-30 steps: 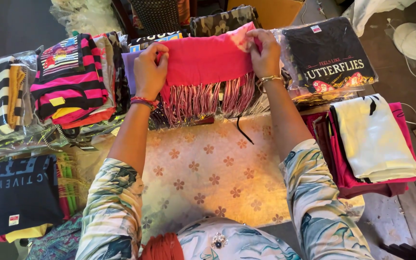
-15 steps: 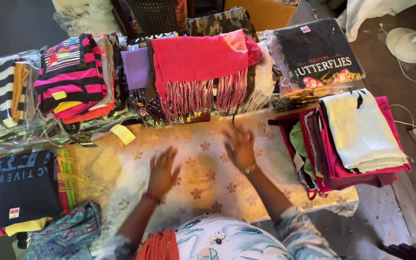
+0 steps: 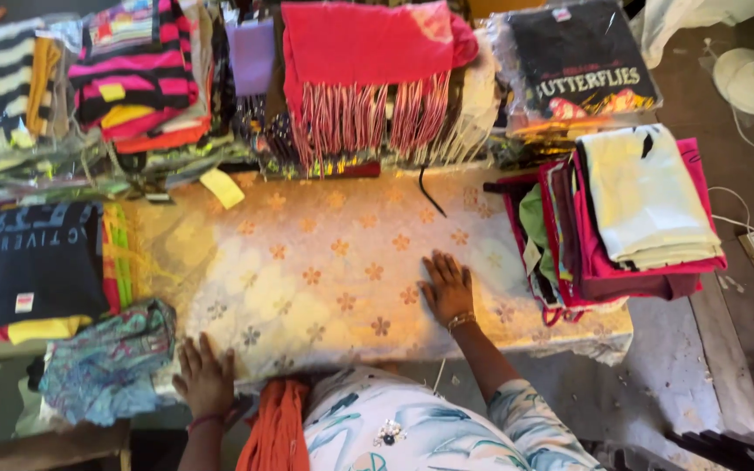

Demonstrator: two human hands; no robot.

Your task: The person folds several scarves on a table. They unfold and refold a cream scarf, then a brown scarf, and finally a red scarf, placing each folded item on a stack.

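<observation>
- Resting flat, fingers spread, the right hand (image 3: 447, 288) presses the floral cloth (image 3: 325, 270) laid across the bench; the left hand (image 3: 205, 377) lies open on the cloth's near edge.
- A careless pull could, I'd guess, rumple the cloth or drag it off the near edge.
- The red stack (image 3: 630, 218) overlaps its right end and might topple.
- The fringed scarf (image 3: 368, 70), the yellow tag (image 3: 222, 187) and the blue print fabric (image 3: 106, 362) crowd its borders.

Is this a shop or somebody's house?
Probably a small clothes stall. Folded garments are stacked all round: a fringed pink scarf, a black shirt in plastic wrap, a pile of tops. The right hand rests flat on a flowered cloth spread like a counter.
</observation>
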